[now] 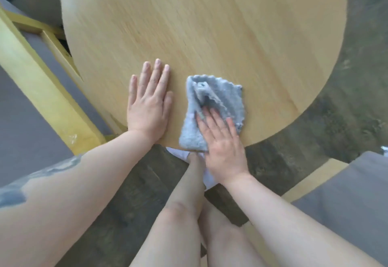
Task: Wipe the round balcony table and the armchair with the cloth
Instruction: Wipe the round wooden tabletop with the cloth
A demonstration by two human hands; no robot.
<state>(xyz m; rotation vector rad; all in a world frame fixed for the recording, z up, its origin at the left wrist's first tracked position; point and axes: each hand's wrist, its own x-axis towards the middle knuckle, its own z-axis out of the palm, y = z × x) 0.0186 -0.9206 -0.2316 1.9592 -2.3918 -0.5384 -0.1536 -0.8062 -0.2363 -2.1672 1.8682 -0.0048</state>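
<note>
The tabletop step is in hand; the armchair looks untouched by the cloth so far. At the near rim, the right hand [222, 138] lies flat with straight fingers pressing on 1 crumpled pale-grey scallop-edged microfibre cloth [212, 109], which sits on the near edge of the round light-wood counter [210, 25]. Just beside it, apart from the cloth, the left hand [149, 100] rests palm down, fingers straight, holding nothing, seemingly bracing. The next move probably calls for pushing the cloth outward in sweeps toward the far rim, keeping pressure even. Counted: 2 hands, 1 cloth, 1 counter, and 2 yellow-wood armchairs with grey cushions, 1 at left [31, 61], 1 at lower right [346, 193].
</note>
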